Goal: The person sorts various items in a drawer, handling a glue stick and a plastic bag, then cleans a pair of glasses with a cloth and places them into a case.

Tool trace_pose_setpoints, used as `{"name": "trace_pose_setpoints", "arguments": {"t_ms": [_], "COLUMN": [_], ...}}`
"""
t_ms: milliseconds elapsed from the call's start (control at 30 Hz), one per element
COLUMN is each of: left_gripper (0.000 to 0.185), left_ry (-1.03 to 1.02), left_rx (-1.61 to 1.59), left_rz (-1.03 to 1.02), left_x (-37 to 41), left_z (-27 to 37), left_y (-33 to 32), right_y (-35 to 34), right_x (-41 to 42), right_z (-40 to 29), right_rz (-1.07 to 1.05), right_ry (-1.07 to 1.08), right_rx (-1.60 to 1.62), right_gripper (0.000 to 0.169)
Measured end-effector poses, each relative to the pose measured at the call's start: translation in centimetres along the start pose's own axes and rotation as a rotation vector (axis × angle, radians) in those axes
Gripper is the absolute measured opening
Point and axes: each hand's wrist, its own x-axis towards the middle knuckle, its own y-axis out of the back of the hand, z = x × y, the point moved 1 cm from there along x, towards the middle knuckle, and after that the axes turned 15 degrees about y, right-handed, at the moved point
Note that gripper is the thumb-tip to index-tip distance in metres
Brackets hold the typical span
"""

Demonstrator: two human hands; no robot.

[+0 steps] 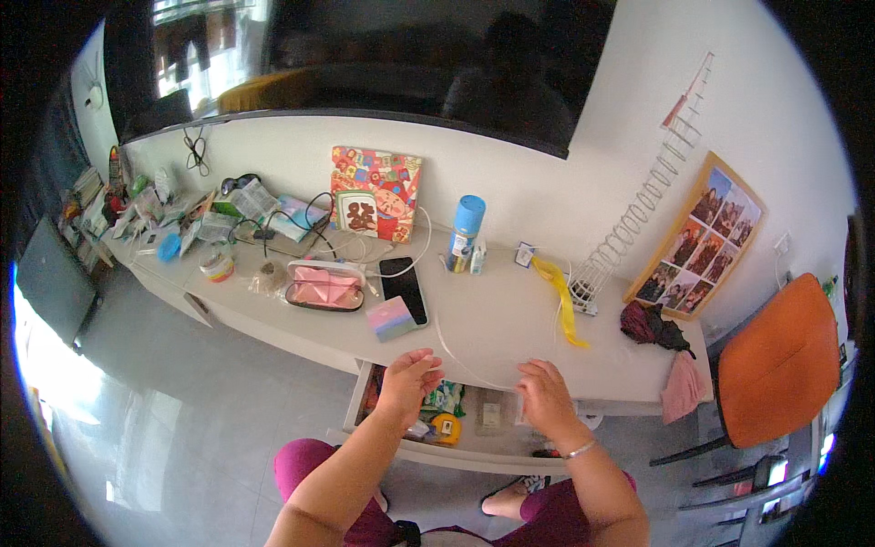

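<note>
My left hand (410, 383) is above the left part of an open drawer (465, 457), its fingers curled towards the thumb. Whether it pinches anything is too small to tell. A thin white strip (456, 359) curves over the desk's front edge and reaches the fingertips of my right hand (545, 396), which appear to pinch its end. Under my hands, the drawer holds a yellow tape measure (446, 429), a green and white packet (448, 398) and a clear plastic case (489, 414). A black phone (405, 280) lies beyond, partly covered by a pastel card (391, 318).
On the desk (478, 314) are an open glasses case (325, 286), a blue-capped spray can (466, 232), a yellow ribbon (564, 308) and a wire Eiffel Tower model (615, 232). Clutter (225, 205) covers the left end. An orange chair (779, 362) stands at right.
</note>
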Motion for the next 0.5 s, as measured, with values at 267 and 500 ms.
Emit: {"name": "trace_pose_setpoints", "arguments": {"t_ms": [267,500], "left_gripper": [0.036,0.036], "left_ry": [0.114,0.226], "left_rx": [-0.007,0.029], "left_rz": [-0.109,-0.242], "left_x": [-1.0,-2.0], "left_z": [0.1,-0.8], "left_y": [0.5,-0.6], "right_y": [2.9,3.6], "right_x": [-2.4,-4.7], "right_z": [-2.1,-6.0], "right_rz": [0.101,-0.116], "right_ry": [-0.022,0.22], "right_rx": [0.112,0.163], "right_gripper": [0.008,0.019]}}
